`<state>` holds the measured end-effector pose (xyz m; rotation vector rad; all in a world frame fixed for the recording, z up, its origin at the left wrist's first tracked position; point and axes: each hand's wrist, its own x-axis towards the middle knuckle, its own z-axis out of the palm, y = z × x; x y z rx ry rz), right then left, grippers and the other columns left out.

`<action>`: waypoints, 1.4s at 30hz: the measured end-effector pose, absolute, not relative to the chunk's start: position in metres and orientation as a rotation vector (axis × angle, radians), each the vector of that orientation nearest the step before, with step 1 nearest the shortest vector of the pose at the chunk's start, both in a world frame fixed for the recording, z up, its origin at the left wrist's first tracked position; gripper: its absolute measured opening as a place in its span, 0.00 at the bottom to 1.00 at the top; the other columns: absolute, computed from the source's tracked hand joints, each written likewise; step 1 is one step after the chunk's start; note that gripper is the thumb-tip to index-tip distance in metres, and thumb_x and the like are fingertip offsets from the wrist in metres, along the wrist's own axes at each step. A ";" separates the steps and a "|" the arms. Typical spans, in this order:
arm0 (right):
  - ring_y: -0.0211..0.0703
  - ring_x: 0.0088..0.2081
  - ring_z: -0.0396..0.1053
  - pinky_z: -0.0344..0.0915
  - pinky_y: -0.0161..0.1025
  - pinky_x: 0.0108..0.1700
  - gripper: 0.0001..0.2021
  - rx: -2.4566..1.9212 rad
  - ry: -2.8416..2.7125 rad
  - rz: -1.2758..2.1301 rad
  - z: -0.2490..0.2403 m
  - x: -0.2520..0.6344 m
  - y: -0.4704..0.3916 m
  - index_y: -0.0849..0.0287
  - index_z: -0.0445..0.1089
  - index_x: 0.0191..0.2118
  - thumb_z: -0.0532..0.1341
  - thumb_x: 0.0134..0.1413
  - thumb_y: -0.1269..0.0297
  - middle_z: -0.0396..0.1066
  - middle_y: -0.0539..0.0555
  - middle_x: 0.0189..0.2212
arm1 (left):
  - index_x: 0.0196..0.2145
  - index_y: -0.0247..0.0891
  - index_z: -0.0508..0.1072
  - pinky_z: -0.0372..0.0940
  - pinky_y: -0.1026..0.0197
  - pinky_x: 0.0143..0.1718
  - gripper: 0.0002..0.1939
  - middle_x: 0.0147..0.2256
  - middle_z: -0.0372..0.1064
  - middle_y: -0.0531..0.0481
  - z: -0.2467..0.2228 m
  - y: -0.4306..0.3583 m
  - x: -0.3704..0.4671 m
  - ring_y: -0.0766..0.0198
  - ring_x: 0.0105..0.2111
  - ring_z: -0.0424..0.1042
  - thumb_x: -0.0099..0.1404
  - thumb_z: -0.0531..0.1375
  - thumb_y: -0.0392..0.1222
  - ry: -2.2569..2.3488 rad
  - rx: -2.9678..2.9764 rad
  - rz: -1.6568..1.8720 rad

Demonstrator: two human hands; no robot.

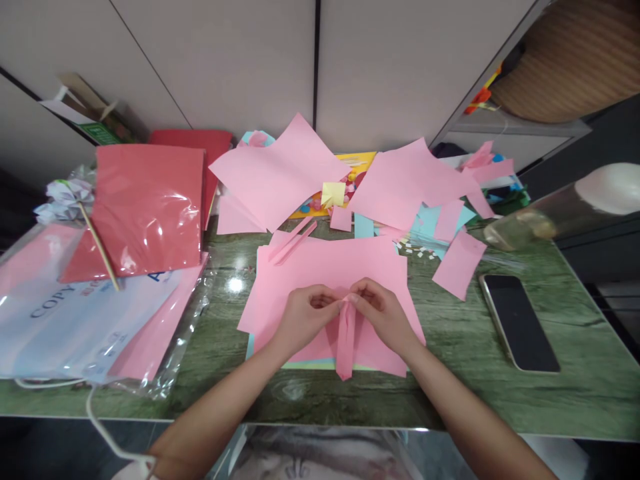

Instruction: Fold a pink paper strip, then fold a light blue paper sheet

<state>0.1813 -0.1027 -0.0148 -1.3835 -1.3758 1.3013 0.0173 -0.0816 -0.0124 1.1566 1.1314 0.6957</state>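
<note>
Head view, centre of the frame: the left hand [309,316] and the right hand [383,315] pinch the top end of a narrow folded strip of pink paper [346,343], thumbs and fingertips nearly meeting. Its lower end points to the bottom of the frame, over a loose stack of pink paper sheets [330,270]. Two thin folded pink strips [294,243] lie on the stack's upper left. Right of centre is a black-screened phone [520,323]; at left, a glossy red paper pack [150,207] overlaps a clear plastic bag of paper [85,327].
</note>
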 end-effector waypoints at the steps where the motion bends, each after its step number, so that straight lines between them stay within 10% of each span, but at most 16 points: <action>1: 0.38 0.31 0.63 0.60 0.35 0.34 0.07 -1.382 -1.370 1.303 -0.015 0.181 -0.103 0.57 0.64 0.31 0.57 0.55 0.60 0.64 0.48 0.27 | 0.28 0.34 0.74 0.64 0.63 0.32 0.08 0.27 0.72 0.49 -0.013 -0.081 0.017 0.64 0.28 0.69 0.54 0.63 0.43 1.121 1.137 0.698; 42: 0.36 0.29 0.60 0.57 0.34 0.32 0.07 -1.335 -1.372 1.341 -0.016 0.183 -0.105 0.57 0.63 0.28 0.58 0.54 0.62 0.62 0.47 0.25 | 0.24 0.34 0.72 0.58 0.65 0.30 0.09 0.23 0.67 0.54 -0.017 -0.079 0.017 0.69 0.25 0.64 0.52 0.65 0.43 1.005 0.924 0.736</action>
